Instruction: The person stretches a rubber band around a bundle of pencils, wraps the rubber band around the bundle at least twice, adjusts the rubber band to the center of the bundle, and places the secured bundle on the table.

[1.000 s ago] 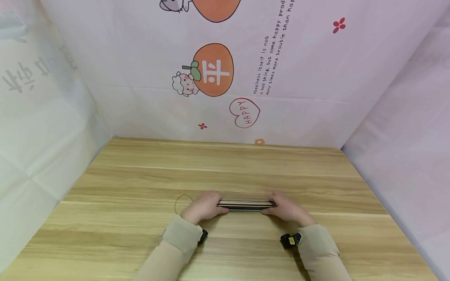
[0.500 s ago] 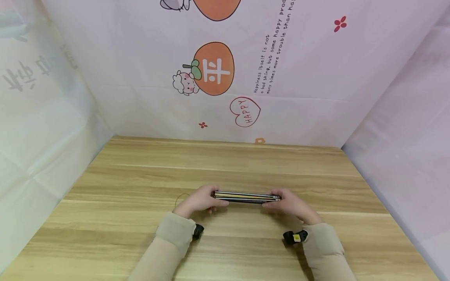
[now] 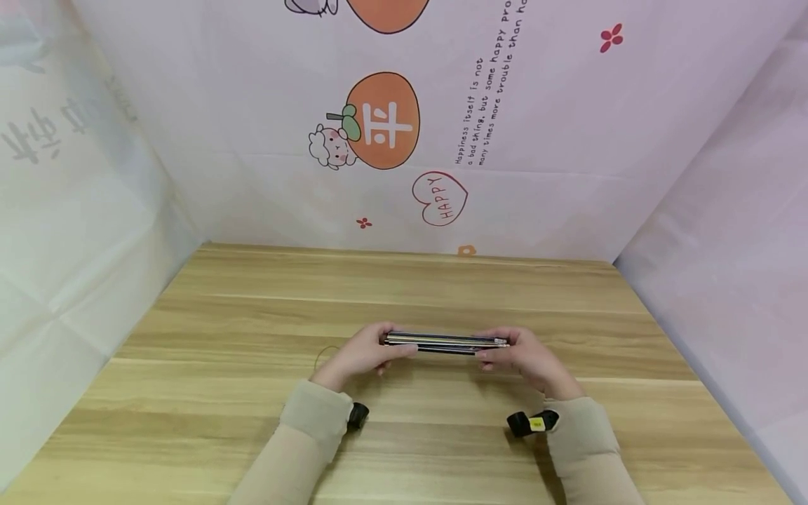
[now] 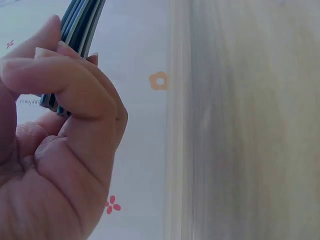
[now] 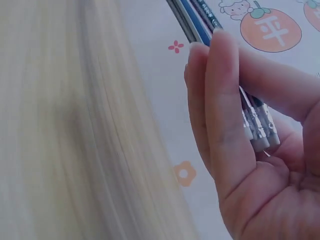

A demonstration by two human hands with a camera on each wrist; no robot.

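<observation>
A bundle of pencils [image 3: 442, 341] is held level above the wooden table, one end in each hand. My left hand [image 3: 362, 348] grips the left end, thumb along the near side; in the left wrist view its curled fingers wrap the dark pencils [image 4: 82, 25]. My right hand [image 3: 522, 353] pinches the other end. The right wrist view shows white erasers in silver ferrules [image 5: 260, 125] between its fingers and palm. A thin rubber band [image 3: 322, 354] lies on the table beside the left hand, partly hidden behind the wrist.
The wooden table [image 3: 404, 287] reaches back to a white printed cloth [image 3: 536, 196]. Cloth also hangs along the left and right sides. A small black camera sits at each wrist, such as the right one [image 3: 520, 423].
Both hands have lifted the pencil bundle up and away from the person. The pencils now show more of their sides, and the hands sit slightly farther apart. The rubber band stays put.
</observation>
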